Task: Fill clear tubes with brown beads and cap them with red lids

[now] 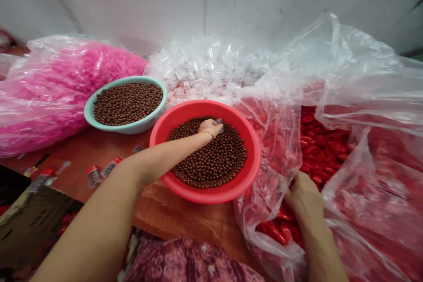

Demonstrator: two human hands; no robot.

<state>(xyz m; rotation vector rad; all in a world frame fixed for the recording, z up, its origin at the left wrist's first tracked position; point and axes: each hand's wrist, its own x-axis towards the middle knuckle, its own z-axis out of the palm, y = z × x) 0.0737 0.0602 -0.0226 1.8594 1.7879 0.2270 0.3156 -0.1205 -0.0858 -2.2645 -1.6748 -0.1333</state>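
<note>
My left hand (210, 128), with a gold bangle at the wrist, reaches into a red plastic basin (206, 196) of shiny brown balls (211, 165). Its fingers are closed on a small clear plastic box (218, 121), low over the balls. On the right, my right hand (306, 194) is down at an opened clear plastic bag (280, 141) full of glossy red plastic pieces (320, 145). Its fingertips are hidden behind the hand and among the bag's folds, so I cannot see whether they grip anything.
Behind the basin lies a heap of clear plastic boxes (205, 66). A pale blue basin (145, 122) of similar balls (128, 101) stands left, beside a bag of pink pieces (66, 83). Small red-capped boxes (94, 176) lie on the reddish-brown table (185, 211).
</note>
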